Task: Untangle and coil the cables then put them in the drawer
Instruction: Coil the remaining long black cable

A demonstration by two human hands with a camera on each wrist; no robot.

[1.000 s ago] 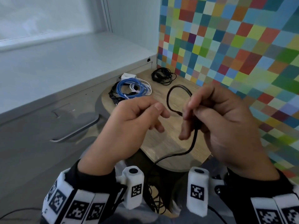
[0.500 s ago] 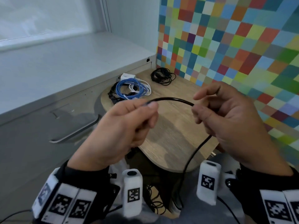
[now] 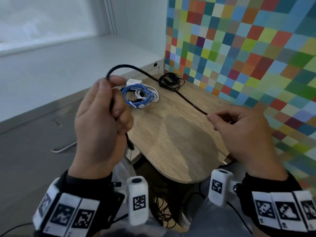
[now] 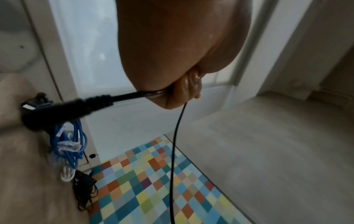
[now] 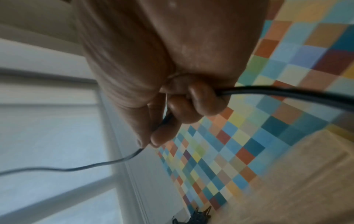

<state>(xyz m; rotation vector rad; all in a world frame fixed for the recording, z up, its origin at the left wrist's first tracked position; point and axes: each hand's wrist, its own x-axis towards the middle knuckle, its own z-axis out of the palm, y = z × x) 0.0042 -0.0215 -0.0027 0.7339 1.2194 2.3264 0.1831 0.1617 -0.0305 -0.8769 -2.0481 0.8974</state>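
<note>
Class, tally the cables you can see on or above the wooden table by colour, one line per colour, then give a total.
Black, held between the hands: 1
Black, bundled by the wall: 1
Black, under the blue coil: 1
Blue: 1
White: 1
Total: 5

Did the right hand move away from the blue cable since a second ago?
Yes. The right hand moved right, farther from the blue cable, pinching the black cable.

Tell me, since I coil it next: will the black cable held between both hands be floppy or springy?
Probably fairly springy: the black cable arches above the left hand without collapsing. Likely light, since the right hand just pinches it.
</note>
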